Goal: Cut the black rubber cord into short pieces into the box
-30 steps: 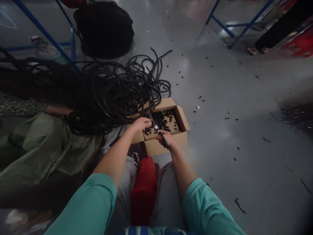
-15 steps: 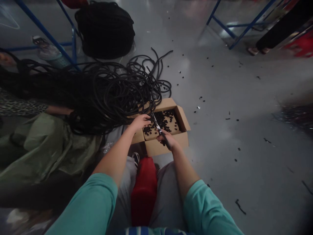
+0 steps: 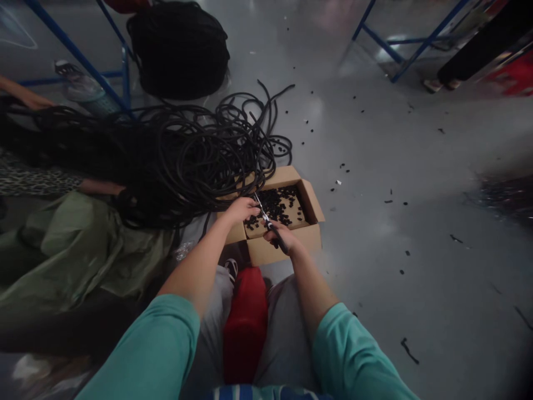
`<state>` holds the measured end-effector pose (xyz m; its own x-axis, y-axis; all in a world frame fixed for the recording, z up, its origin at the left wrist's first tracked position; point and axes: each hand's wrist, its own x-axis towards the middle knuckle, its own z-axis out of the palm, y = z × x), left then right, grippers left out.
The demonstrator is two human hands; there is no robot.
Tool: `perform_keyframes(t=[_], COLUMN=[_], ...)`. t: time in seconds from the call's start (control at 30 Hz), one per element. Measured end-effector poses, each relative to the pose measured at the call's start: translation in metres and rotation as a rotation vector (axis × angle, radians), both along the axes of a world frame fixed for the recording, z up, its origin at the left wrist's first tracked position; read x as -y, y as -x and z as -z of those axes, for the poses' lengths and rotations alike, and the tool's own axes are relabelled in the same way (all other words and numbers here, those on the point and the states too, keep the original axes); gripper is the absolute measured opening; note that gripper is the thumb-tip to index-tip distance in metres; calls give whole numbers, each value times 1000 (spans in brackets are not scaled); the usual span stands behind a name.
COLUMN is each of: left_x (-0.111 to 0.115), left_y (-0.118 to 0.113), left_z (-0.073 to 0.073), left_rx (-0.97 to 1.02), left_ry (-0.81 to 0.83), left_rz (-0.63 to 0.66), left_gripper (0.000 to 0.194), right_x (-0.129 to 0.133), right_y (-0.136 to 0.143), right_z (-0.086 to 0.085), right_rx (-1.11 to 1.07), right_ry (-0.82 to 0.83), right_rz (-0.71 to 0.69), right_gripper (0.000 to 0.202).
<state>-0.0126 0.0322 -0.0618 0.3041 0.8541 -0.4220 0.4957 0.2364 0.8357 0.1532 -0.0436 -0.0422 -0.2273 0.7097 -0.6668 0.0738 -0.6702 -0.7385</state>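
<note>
A cardboard box (image 3: pixel 314 201) with open flaps holds many small black cut pieces (image 3: pixel 277 204). Over it, my right hand (image 3: pixel 283 236) is closed on black-handled scissors (image 3: pixel 266 218), their blades pointing up and left. My left hand (image 3: pixel 242 210) is at the box's left side, beside the blades, its fingers pinched around a black cord end that is mostly hidden. A big tangle of black cord (image 3: pixel 200 147) lies beyond and left of the box, reaching over its far left edge.
A black bundle (image 3: pixel 179 50) stands behind the tangle, near a blue metal frame (image 3: pixel 125 78). Another person's arm (image 3: pixel 25 95) is at the left, above green cloth (image 3: pixel 79 244). A red object (image 3: pixel 245 322) is between my legs. Black scraps dot the floor.
The scissors and my right hand have shifted slightly left, bringing the blades closer to my left hand's fingers. At the far left, the other person's arm has come further into view.
</note>
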Motion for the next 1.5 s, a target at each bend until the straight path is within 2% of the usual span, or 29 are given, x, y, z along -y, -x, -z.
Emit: perform_keyframes(t=[0.1,0.23,0.5,0.63,0.73,0.9,1.03,1.3,1.5], left_x=[-1,-2,2,2,2,2,2,0,1], left_y=[1,1,-2,-4,-3,-2,-2,-3,-6], left_z=[2,3,-8,-12,-14,-19,-20,-9,-10], left_rx=[-34,-87,20,-3,12,47,45,-148,-255], left_ry=[-20,-34,-33,-35,-21,62,69,-63,-98], left_rz=[6,2,-39,-58,-69,-32,-61,-23,12], left_gripper=[10,11,13,10,11,10,10,5,8], right_x=[0,2,2,2,1,0,0,2,4], right_y=[1,3,5,5,4,2,6,12,11], right_z=[0,-1,-4,-2,0,3,1,1,3], right_rx=[-53,-8,-17,-104,-173,-129,-95,-26,29], right_ry=[20,33,75,127,102,50,57,76,104], right_rz=[15,68,145,140,122,99,128,170,149], right_gripper=[49,47,49,51,54,56,54,52,46])
